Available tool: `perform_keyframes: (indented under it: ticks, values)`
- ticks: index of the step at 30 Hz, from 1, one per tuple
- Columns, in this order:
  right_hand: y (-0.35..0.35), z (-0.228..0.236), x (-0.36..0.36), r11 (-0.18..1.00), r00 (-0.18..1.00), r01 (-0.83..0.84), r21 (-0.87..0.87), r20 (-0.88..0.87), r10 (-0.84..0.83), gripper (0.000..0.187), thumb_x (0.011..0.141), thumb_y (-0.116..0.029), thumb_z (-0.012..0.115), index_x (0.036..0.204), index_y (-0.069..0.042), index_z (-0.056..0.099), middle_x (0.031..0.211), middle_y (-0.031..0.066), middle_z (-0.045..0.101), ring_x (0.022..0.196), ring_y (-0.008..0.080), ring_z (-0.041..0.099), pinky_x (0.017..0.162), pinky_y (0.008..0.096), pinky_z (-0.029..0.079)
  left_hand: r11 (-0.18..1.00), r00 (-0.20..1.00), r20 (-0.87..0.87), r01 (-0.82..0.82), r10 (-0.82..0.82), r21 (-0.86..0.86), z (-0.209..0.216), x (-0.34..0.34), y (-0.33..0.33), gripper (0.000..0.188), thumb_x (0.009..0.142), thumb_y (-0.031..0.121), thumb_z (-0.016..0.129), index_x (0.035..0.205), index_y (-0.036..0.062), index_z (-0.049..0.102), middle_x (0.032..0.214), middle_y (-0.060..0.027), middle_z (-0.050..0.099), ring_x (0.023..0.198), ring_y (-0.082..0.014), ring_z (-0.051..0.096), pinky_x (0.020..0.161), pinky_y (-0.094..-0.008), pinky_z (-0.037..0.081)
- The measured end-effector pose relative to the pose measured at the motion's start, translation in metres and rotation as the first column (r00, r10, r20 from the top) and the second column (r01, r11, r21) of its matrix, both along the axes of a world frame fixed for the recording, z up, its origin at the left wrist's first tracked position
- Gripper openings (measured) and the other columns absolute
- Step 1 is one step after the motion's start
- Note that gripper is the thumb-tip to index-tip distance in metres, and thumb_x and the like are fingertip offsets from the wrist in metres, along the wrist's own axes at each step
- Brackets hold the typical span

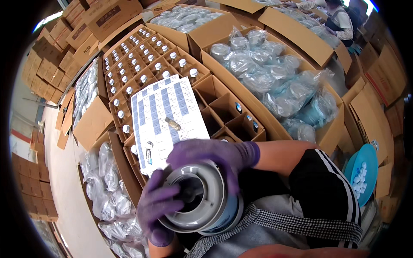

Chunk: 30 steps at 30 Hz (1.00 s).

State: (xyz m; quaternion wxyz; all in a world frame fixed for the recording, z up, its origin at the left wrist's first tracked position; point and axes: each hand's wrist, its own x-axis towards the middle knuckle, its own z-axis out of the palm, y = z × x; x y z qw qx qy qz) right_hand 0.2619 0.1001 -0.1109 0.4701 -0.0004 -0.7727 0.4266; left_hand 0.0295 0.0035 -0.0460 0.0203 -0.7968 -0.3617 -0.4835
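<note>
Close to my body sits a round grey canister (214, 193) with ringed rims, a dark hollow centre and a blue and white lower side. My left hand (157, 206), in a purple glove, grips its left rim with spread, bent fingers. My purple-gloved right hand (211, 151) curves over the far and right side, slightly blurred. Just beyond them, a white sheet of blue-grey labels (167, 103) lies across a carton. On the sheet rest a small brownish, shiny piece (173, 124) and a small dark and clear item (149, 151), whose kinds I cannot make out.
The divided carton (205, 76) under the sheet holds many white-capped bottles (143, 78). Open boxes of bagged clear containers (275, 77) stand at right and left (114, 193). A turquoise basin (371, 167) with white caps sits at right. A co-worker (342, 21) works far right.
</note>
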Motion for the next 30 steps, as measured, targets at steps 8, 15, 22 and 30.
perform_keyframes:
  ticks: [8,15,22,30]
  values:
    - [-0.011,-0.009,0.006,0.947,0.936,0.306,-0.100,0.210,-0.281,0.107,0.086,-0.077,0.053,0.156,0.000,0.030,0.159,0.0226,0.034,0.149,0.0322,0.032,0.122,0.0448,0.024,0.977,0.982,0.170,0.043,-0.080,0.210,0.010,-0.022,-0.016,0.048,0.099,0.046,0.056,0.084,0.0004,0.062,0.084,-0.0146,0.065,0.083,-0.0359,0.065,0.074,-0.0433,0.052]
    - [-0.044,0.028,-0.001,0.991,0.988,0.052,-0.126,-0.140,-0.069,0.076,0.072,-0.062,0.082,0.121,-0.004,0.068,0.136,0.0195,0.056,0.135,0.0363,0.048,0.115,0.0497,0.034,0.710,0.648,0.643,0.668,-0.409,-0.222,-0.034,0.002,0.036,0.081,0.078,0.079,0.062,0.081,-0.0014,0.066,0.101,-0.0217,0.068,0.109,-0.0426,0.065,0.110,-0.0563,0.042]
    - [-0.051,-0.041,-0.023,0.892,0.930,0.308,-0.330,-0.096,-0.356,0.023,0.091,-0.025,0.074,0.095,-0.003,0.068,0.105,0.0122,0.068,0.103,0.0227,0.066,0.094,0.0363,0.052,0.551,0.776,0.498,0.628,-0.388,-0.550,-0.090,-0.035,0.050,0.094,0.080,0.087,0.049,0.090,-0.0038,0.068,0.114,-0.0229,0.066,0.121,-0.0381,0.059,0.118,-0.0544,0.028]
    - [0.033,-0.057,-0.049,0.083,0.802,-0.501,-0.862,-0.425,0.420,0.031,0.098,-0.021,0.061,0.113,0.005,0.066,0.124,0.0183,0.066,0.118,0.0286,0.061,0.109,0.0390,0.044,0.938,0.976,-0.217,-0.046,-0.031,-0.342,0.002,0.025,-0.009,0.074,0.075,0.051,0.080,0.125,-0.0009,0.063,0.127,-0.0263,0.064,0.121,-0.0408,0.062,0.111,-0.0497,0.042]
